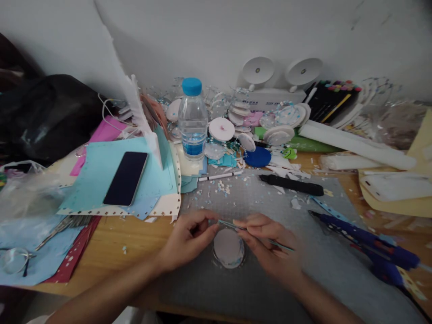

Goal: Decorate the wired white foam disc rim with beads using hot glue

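My right hand [270, 243] grips a thin pair of tweezers [275, 244], its tip pointing left toward my other hand. My left hand [191, 236] is closed in a pinch beside that tip, with thumb and forefinger round something too small to make out. Just below the tweezers, between both hands, a round white disc [228, 248] with a clear rim lies on the grey mat [202, 288]. Small pale and blue flakes [223, 188] are scattered on the mat beyond my hands.
A water bottle [192, 121] stands behind, among decorated discs [222, 129]. A phone [126, 178] lies on blue paper at left. A black pen-like tool [292, 184] and a blue glue gun [367, 240] lie at right. Glasses [15, 261] rest at far left.
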Available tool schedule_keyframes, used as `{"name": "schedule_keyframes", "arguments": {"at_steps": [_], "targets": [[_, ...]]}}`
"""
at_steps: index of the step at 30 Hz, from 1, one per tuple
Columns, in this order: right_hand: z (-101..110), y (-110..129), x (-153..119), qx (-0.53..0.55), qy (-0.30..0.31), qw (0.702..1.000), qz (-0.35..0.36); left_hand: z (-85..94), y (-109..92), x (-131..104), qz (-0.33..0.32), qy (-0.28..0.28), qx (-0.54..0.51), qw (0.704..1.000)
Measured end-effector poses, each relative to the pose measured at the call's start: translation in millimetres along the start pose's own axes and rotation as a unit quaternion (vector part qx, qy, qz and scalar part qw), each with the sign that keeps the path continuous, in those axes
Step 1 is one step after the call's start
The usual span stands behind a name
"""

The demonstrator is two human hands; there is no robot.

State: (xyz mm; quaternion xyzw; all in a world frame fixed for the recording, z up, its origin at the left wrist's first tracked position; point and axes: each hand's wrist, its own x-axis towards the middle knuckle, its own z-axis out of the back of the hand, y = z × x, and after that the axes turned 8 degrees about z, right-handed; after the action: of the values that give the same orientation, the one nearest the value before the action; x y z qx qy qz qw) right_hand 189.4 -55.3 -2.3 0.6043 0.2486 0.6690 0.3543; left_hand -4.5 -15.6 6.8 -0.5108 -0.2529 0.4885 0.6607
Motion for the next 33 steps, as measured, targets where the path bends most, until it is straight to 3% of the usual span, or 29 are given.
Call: {"name": "schedule_keyframes", "arguments": {"at_steps": [10, 23, 33], "targets": [[-2, 5, 2, 0.051, -0.019, 0.998, -0.044, 2.1, 1, -1, 0.011, 0.020, -0.020, 1.000], [-2, -1, -1, 0.178, -0.098, 0.952, -0.230, 2.7, 0, -3, -0.001, 0.061, -0.028, 0.998], [-2, -6, -3, 0.202, -0.092, 0.941, -0.257, 2.3, -1, -4, -0.001, 0.056, -0.037, 0.998]]}}
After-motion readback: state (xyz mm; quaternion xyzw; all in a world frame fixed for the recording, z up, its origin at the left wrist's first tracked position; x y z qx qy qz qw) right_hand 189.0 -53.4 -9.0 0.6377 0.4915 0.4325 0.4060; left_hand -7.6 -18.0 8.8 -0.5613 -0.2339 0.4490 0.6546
